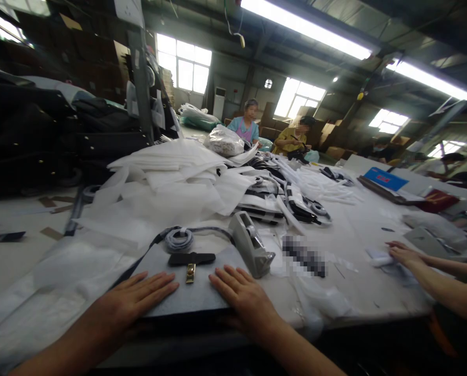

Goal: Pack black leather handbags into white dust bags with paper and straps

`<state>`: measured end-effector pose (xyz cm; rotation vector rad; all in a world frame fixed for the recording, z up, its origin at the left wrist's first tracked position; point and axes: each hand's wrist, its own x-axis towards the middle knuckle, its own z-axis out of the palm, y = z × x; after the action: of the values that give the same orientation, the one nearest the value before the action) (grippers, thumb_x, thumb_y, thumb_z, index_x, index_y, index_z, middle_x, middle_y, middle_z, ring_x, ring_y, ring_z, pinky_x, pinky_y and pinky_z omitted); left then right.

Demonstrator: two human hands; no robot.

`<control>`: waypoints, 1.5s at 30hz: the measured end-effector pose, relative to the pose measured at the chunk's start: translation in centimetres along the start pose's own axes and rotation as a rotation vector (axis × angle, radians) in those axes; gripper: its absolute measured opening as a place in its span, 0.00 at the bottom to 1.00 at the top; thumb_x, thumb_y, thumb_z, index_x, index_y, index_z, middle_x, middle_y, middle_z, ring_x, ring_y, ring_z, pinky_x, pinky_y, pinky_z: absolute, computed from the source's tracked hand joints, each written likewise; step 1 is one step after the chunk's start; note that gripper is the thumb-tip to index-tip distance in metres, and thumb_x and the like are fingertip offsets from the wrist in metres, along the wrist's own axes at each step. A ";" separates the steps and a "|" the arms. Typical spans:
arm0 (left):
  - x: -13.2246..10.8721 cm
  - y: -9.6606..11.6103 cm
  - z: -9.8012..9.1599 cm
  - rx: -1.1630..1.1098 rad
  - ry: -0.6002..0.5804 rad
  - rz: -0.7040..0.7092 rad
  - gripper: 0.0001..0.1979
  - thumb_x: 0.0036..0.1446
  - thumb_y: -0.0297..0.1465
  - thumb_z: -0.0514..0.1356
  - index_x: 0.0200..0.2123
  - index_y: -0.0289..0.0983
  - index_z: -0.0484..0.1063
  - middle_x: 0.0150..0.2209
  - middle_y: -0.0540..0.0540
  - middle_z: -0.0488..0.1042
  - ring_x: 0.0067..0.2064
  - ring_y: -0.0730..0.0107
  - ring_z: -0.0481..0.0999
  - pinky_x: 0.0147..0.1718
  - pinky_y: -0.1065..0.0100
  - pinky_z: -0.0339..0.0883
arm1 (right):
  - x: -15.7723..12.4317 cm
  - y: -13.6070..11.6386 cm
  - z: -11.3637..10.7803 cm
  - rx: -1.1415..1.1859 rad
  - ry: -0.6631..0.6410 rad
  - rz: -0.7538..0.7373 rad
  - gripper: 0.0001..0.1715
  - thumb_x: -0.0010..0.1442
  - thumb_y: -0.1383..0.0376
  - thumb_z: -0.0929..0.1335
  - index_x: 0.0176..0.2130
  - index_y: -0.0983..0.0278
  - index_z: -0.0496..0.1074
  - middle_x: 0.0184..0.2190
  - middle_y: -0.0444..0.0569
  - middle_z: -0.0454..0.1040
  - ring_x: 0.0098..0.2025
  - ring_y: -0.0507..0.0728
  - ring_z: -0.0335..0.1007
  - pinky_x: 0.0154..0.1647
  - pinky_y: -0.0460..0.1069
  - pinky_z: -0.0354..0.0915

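My left hand [133, 303] and my right hand [243, 297] both lie flat, fingers stretched out, on a grey fabric-covered flat piece [190, 297] at the near edge of the table. Between the hands lies a black tab with a small brass clasp [190, 263]. A coiled grey strap [179, 239] sits just beyond it. A grey tape dispenser [251, 243] stands to the right, close to my right hand's fingertips.
A heap of white foam sheets [171, 183] and black-and-white pieces [288, 201] covers the white table [359, 282]. Another person's hands [404, 256] work at the right edge. Two people sit at the far end. Dark suitcases [41, 130] are stacked at left.
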<state>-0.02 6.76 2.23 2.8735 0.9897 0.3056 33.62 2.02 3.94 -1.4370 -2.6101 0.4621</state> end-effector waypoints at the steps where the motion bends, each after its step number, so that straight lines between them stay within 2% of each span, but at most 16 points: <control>1: -0.1 -0.2 0.4 -0.008 0.025 0.005 0.46 0.52 0.18 0.58 0.70 0.57 0.49 0.67 0.55 0.63 0.65 0.59 0.68 0.64 0.54 0.61 | 0.1 0.1 0.5 -0.007 0.019 0.004 0.55 0.56 0.56 0.76 0.72 0.54 0.48 0.71 0.50 0.55 0.72 0.65 0.49 0.71 0.63 0.49; 3: -0.5 -0.6 1.7 -0.022 0.075 0.006 0.39 0.59 0.19 0.53 0.69 0.57 0.53 0.65 0.55 0.66 0.63 0.64 0.69 0.65 0.57 0.60 | 0.2 0.4 1.9 -0.029 0.061 0.008 0.50 0.59 0.60 0.75 0.71 0.55 0.50 0.69 0.50 0.58 0.70 0.65 0.54 0.70 0.63 0.54; 6: -1.5 -0.8 4.0 -0.030 0.141 0.011 0.33 0.66 0.19 0.47 0.67 0.56 0.58 0.63 0.56 0.69 0.62 0.69 0.71 0.65 0.61 0.60 | 0.1 0.9 5.0 -0.088 0.190 -0.018 0.35 0.66 0.68 0.67 0.68 0.55 0.58 0.64 0.49 0.67 0.67 0.63 0.62 0.66 0.62 0.61; 8: -2.2 -0.5 5.1 -0.018 0.171 0.017 0.30 0.68 0.20 0.47 0.66 0.53 0.60 0.62 0.56 0.70 0.62 0.68 0.71 0.65 0.61 0.60 | -0.1 1.2 7.0 -0.121 0.295 -0.042 0.29 0.69 0.70 0.63 0.66 0.54 0.63 0.61 0.49 0.71 0.65 0.62 0.64 0.65 0.62 0.63; 10: -2.4 0.1 5.1 0.017 0.163 -0.013 0.32 0.64 0.17 0.47 0.65 0.51 0.64 0.62 0.55 0.71 0.62 0.67 0.71 0.65 0.61 0.61 | -0.4 1.3 7.8 -0.126 0.336 -0.042 0.27 0.70 0.70 0.61 0.65 0.53 0.65 0.60 0.48 0.72 0.65 0.62 0.65 0.65 0.62 0.62; 12: -1.8 1.1 3.9 0.062 0.092 -0.087 0.36 0.55 0.14 0.48 0.63 0.47 0.67 0.61 0.53 0.72 0.61 0.63 0.73 0.63 0.59 0.65 | -0.5 0.9 7.1 -0.104 0.282 -0.016 0.27 0.70 0.70 0.62 0.65 0.53 0.66 0.61 0.47 0.71 0.65 0.62 0.64 0.66 0.61 0.61; 14: -0.4 2.3 1.6 0.090 -0.033 -0.155 0.39 0.47 0.15 0.52 0.62 0.43 0.69 0.60 0.49 0.74 0.59 0.55 0.75 0.60 0.55 0.69 | -0.3 0.2 4.9 -0.061 0.175 0.005 0.28 0.66 0.68 0.65 0.64 0.55 0.66 0.62 0.48 0.70 0.65 0.63 0.65 0.66 0.61 0.61; 17: 2.4 4.1 -1.8 0.087 -0.207 -0.182 0.35 0.47 0.19 0.57 0.60 0.41 0.71 0.58 0.44 0.76 0.56 0.47 0.77 0.57 0.48 0.71 | 0.3 -1.5 0.9 -0.038 0.049 -0.003 0.34 0.61 0.63 0.69 0.65 0.63 0.65 0.64 0.53 0.68 0.64 0.66 0.65 0.69 0.62 0.54; 20: 4.0 4.7 -2.8 0.077 -0.222 -0.182 0.39 0.46 0.19 0.59 0.64 0.39 0.66 0.63 0.41 0.70 0.61 0.47 0.72 0.59 0.48 0.68 | 1.1 -2.9 -1.4 -0.079 0.023 -0.044 0.42 0.59 0.57 0.73 0.66 0.69 0.61 0.65 0.60 0.65 0.66 0.68 0.59 0.73 0.63 0.42; 23: 3.6 3.9 -1.7 0.043 -0.131 -0.122 0.44 0.47 0.21 0.61 0.69 0.38 0.57 0.69 0.43 0.60 0.66 0.51 0.65 0.63 0.52 0.63 | 1.9 -3.0 -1.3 -0.088 0.036 -0.087 0.55 0.55 0.49 0.76 0.70 0.67 0.54 0.68 0.59 0.59 0.70 0.69 0.50 0.73 0.62 0.40; 26: 2.5 2.8 -0.2 0.040 -0.044 -0.094 0.42 0.51 0.24 0.62 0.69 0.39 0.56 0.68 0.44 0.61 0.64 0.52 0.68 0.63 0.54 0.64 | 2.4 -2.4 -0.3 -0.100 0.049 -0.102 0.58 0.55 0.49 0.76 0.71 0.66 0.49 0.70 0.59 0.56 0.71 0.69 0.49 0.72 0.62 0.46; 29: 2.0 2.1 0.5 0.088 0.031 -0.052 0.37 0.55 0.26 0.61 0.68 0.40 0.59 0.66 0.44 0.66 0.61 0.52 0.73 0.60 0.54 0.67 | 2.8 -2.0 0.7 -0.140 0.072 -0.101 0.53 0.58 0.53 0.75 0.71 0.65 0.51 0.68 0.57 0.60 0.67 0.69 0.58 0.67 0.62 0.56; 34: 2.3 0.7 2.5 0.207 0.202 0.092 0.28 0.60 0.18 0.50 0.62 0.39 0.68 0.59 0.45 0.74 0.54 0.59 0.79 0.52 0.58 0.72 | 3.8 -1.2 2.6 -0.279 0.226 -0.130 0.29 0.68 0.66 0.67 0.66 0.63 0.62 0.61 0.52 0.72 0.57 0.63 0.72 0.56 0.56 0.70; 36: 2.2 -0.1 4.0 0.242 0.259 0.121 0.28 0.62 0.18 0.47 0.62 0.38 0.68 0.59 0.44 0.75 0.55 0.60 0.79 0.52 0.58 0.72 | 4.2 -0.6 4.1 -0.342 0.303 -0.152 0.24 0.70 0.69 0.64 0.64 0.61 0.66 0.59 0.50 0.74 0.55 0.61 0.74 0.52 0.54 0.72; 41: 1.3 -1.2 6.9 0.238 0.312 0.126 0.29 0.67 0.20 0.45 0.69 0.37 0.56 0.63 0.43 0.70 0.62 0.60 0.72 0.60 0.57 0.63 | 4.4 0.8 8.1 -0.398 0.458 -0.166 0.23 0.71 0.67 0.63 0.63 0.60 0.67 0.60 0.49 0.72 0.58 0.63 0.72 0.55 0.58 0.72; 45: 0.4 -0.8 6.5 0.244 0.204 0.154 0.34 0.63 0.19 0.46 0.71 0.39 0.50 0.69 0.42 0.60 0.69 0.59 0.61 0.67 0.56 0.51 | 3.3 0.4 8.7 -0.298 0.377 -0.130 0.31 0.70 0.70 0.62 0.69 0.63 0.57 0.67 0.52 0.62 0.67 0.65 0.60 0.65 0.61 0.63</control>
<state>1.27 7.52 -4.21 3.2008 0.8907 0.5340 29.94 3.18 -4.54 -1.2656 -2.5076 -0.2055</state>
